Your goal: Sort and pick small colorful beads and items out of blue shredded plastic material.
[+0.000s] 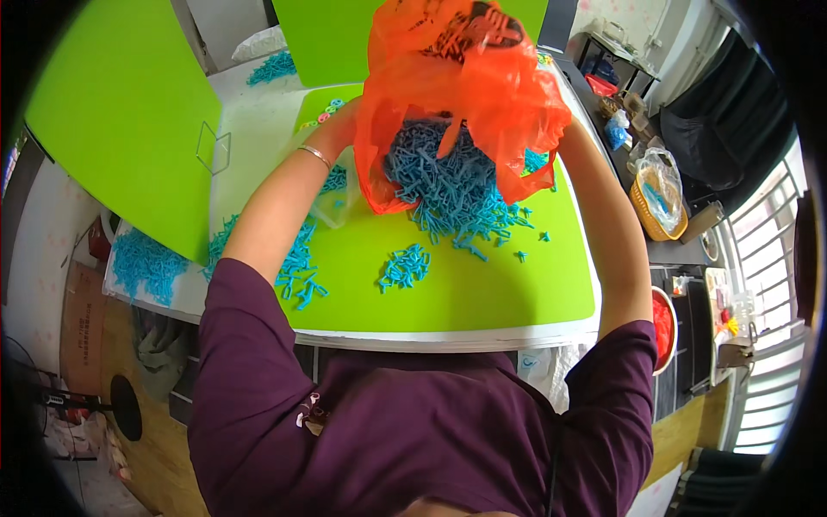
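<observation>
An orange-red plastic bag [465, 65] with dark print is raised over the green board [508, 293], its mouth tipped toward me. A large heap of small blue plastic pieces [448, 185] lies at the mouth, partly under the bag and spilling onto the board. My left hand [347, 123] grips the bag's left side, and my right hand [566, 138] grips its right side; the bag hides most of the fingers of both. A small separate pile of blue pieces [404, 267] rests nearer to me. More blue pieces [297, 267] lie by my left forearm, next to a clear plastic bag [332, 207].
Blue piles [148, 265] also sit at the table's left edge and back left [272, 68]. A green panel [129, 121] with a wire handle stands on the left. To the right, a dark counter carries a yellow basket [659, 207]. Below it is a bucket [670, 332] with red contents.
</observation>
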Motion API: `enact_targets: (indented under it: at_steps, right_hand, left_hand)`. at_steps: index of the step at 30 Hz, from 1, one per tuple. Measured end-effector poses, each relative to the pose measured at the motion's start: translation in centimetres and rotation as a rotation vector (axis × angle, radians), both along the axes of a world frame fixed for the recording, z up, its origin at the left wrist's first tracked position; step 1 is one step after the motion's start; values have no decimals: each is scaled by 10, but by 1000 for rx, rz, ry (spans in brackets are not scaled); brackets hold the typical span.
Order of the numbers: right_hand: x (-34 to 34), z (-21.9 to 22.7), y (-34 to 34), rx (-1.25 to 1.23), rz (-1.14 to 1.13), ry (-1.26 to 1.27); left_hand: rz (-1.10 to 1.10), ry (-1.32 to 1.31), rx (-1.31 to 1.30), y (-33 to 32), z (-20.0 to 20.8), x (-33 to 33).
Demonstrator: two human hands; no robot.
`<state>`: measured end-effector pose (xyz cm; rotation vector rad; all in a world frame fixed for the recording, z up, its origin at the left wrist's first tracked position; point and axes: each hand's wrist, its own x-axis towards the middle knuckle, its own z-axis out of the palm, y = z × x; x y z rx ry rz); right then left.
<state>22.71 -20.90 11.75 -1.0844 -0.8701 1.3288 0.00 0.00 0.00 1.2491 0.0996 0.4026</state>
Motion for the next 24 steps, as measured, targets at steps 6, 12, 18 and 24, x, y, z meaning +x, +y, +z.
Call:
enact_targets:
  at_steps: [6,12,18,24]
  right_hand:
    - [78,-86,56,305,105,-235]
    - [80,-85,46,587,139,-404]
    - [80,-88,26,496,45,-388]
    - [84,-106,17,-126,121,-338]
  left_hand:
    - [78,53,-22,-12,9,-9]
    - [-118,-8,91,4,12,1]
    - [47,86,116,-20,23,11]
    - [146,-61,700,29,-48,54]
